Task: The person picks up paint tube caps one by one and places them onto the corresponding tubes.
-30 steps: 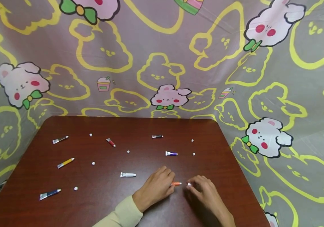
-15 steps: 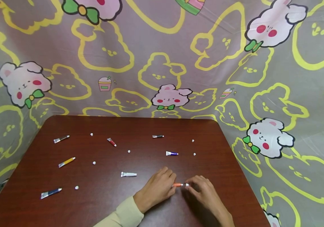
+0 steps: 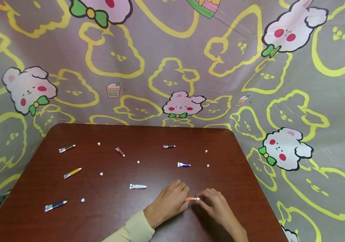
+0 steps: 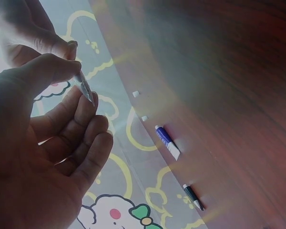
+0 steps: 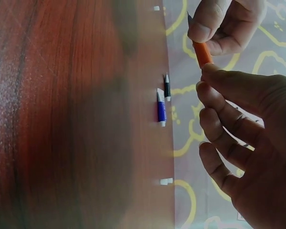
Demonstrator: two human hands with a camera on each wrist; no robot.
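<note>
Low in the frame's centre, the orange tube (image 3: 190,199) is pinched by the left hand (image 3: 167,203); its white cap (image 3: 198,199) is pinched by the right hand (image 3: 217,208). The cap should be turned squarely, the tube held steady.

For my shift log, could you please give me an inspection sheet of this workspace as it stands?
Surface: dark wooden table.
Job's things: orange tube with a white cap at its right end.
Clutter: seven more tubes, among them a white tube and a blue tube; six loose white caps, one near the left.
Grippers: left hand pinches the orange tube; right hand grips its cap end.
Cables: nothing seen.
Surroundings: bunny-print cloth behind and beside the table.
</note>
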